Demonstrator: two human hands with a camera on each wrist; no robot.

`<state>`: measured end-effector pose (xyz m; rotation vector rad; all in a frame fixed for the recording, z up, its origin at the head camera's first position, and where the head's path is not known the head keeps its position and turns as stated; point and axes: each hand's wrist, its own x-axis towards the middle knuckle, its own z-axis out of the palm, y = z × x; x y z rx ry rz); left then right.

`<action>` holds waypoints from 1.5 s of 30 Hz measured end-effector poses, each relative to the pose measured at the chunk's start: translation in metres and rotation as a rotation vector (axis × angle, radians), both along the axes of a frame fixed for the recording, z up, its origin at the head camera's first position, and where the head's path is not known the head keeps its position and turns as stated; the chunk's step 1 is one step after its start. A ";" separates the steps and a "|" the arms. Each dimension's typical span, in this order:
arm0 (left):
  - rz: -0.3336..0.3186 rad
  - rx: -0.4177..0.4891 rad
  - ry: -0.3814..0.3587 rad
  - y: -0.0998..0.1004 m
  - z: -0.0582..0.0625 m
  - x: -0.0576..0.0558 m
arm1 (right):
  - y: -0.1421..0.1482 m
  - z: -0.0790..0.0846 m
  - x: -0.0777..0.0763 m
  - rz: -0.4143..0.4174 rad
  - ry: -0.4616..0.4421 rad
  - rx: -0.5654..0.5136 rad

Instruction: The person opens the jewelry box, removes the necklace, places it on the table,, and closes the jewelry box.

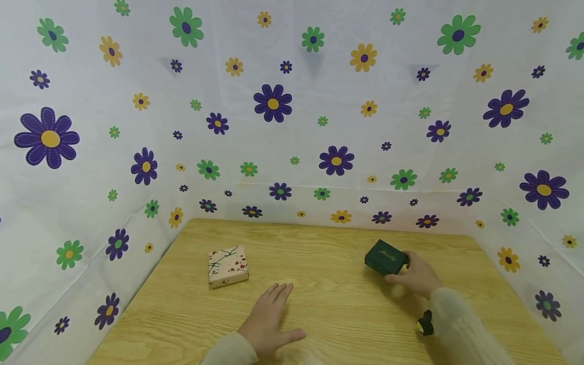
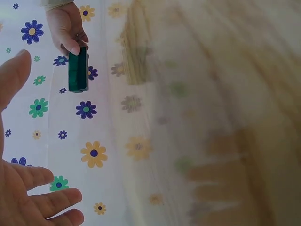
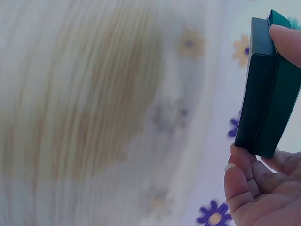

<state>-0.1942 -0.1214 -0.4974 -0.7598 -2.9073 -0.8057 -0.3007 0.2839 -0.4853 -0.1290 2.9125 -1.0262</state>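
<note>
My right hand (image 1: 417, 276) grips a dark green jewelry box (image 1: 385, 257) by its near right side, at the right of the table. Gold lettering shows on the lid. Seen from the right wrist, the thumb (image 3: 288, 44) lies on one end of the box (image 3: 268, 89) and fingers support the other. My left hand (image 1: 269, 319) is at the front middle, fingers straight and thumb spread, holding nothing. Farther left lies a flat cream box (image 1: 228, 267) with a pattern of red blossoms and green twigs; the left hand is nearer to it than the right.
The wooden table (image 1: 319, 263) ends at a white curtain (image 1: 310, 147) printed with flowers, which stands behind it and along both sides. A small dark device (image 1: 425, 324) with a yellow spot sits at my right wrist.
</note>
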 end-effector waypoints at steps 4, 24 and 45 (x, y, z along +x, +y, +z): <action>0.008 0.013 -0.011 0.001 -0.002 -0.002 | -0.015 0.005 0.007 0.037 0.021 -0.034; 0.048 0.120 -0.128 0.009 -0.003 -0.014 | -0.077 0.022 0.050 0.268 0.048 -0.139; -0.103 0.375 -0.245 0.026 0.006 -0.018 | -0.112 0.028 0.080 0.561 0.075 -0.184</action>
